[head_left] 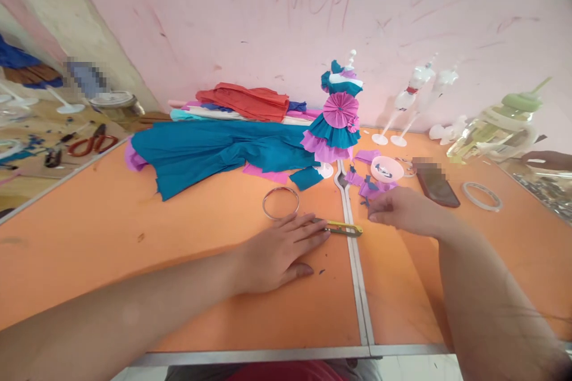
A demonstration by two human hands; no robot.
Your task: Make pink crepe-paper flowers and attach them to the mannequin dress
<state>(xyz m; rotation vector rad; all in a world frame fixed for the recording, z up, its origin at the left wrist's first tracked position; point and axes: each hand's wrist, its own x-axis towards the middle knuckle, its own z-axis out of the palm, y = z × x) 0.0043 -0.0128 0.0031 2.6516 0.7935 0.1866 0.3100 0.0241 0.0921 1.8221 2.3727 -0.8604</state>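
Observation:
My left hand (283,250) lies flat on the orange table, fingers spread, its fingertips touching the thread snips (346,228) with yellow and dark handles. A thin metal bangle (280,203) rests just beyond its fingers. My right hand (404,211) is closed in a pinch beside teal and purple paper scraps (370,186); whatever lies between the fingertips is too small to make out. Behind the scraps sits a small pink bowl (387,169) with bits inside. Upright beyond the snips stands a doll-size dress form (339,110) in pleated teal and purple paper.
Teal crepe paper (214,146) spreads across the back left, before a stack of folded red paper (243,101). A phone (437,183), a tape roll (482,196) and a bottle (498,125) are at right. Bare white mannequins (415,86) stand by the wall. Pliers (93,143) lie far left.

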